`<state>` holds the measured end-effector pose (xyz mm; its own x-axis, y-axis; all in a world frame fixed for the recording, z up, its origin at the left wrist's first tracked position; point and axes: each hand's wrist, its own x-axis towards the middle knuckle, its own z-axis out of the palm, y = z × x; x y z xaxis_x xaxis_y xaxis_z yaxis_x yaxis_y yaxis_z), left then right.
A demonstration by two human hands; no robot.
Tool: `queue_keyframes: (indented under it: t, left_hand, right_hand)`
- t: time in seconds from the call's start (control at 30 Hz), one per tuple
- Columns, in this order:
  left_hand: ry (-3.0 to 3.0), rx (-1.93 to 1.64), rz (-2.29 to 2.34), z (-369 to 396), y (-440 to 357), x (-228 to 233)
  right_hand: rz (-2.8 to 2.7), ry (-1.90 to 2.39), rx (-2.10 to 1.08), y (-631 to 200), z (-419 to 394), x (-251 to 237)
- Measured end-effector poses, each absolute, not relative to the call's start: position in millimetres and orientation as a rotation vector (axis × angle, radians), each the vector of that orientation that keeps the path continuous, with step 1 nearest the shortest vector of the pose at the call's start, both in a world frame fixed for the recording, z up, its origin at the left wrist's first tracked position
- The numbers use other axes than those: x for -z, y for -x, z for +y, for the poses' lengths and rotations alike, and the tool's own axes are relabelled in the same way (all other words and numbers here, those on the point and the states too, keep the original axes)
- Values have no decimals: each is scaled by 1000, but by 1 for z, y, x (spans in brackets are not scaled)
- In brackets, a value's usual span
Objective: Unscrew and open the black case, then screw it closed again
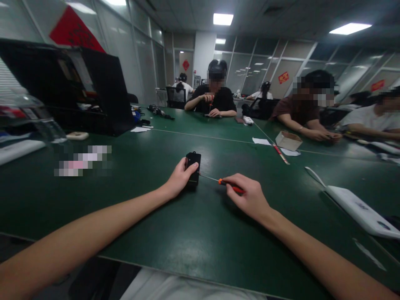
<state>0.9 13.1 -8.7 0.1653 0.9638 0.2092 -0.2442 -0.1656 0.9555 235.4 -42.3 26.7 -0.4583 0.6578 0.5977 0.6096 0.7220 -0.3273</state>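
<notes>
My left hand [180,177] grips a small black box [194,160] with a little loop on its top end, thumb across its face. The box is held over the green table in front of me. My right hand [248,193] is closed around a screwdriver [238,189] with a red and black handle and an orange collar. Its thin metal shaft points left, and the tip meets the right side of the box. What exactly the tip touches is too small to make out.
On the green table [175,233], a white power bank with a strap [359,208] lies right. A small open box [288,141] and paper slips [261,141] are farther off. Left stand a clear bottle [43,118] and a large black case [106,91]. People sit across the table.
</notes>
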Motion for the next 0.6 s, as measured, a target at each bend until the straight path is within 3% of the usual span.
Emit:
queue_keyframes:
  t: [0.6]
  left_hand:
    - [-1299, -1305, 853, 10, -1, 4]
  right_hand:
    - [-2136, 792, 96, -238, -53, -38]
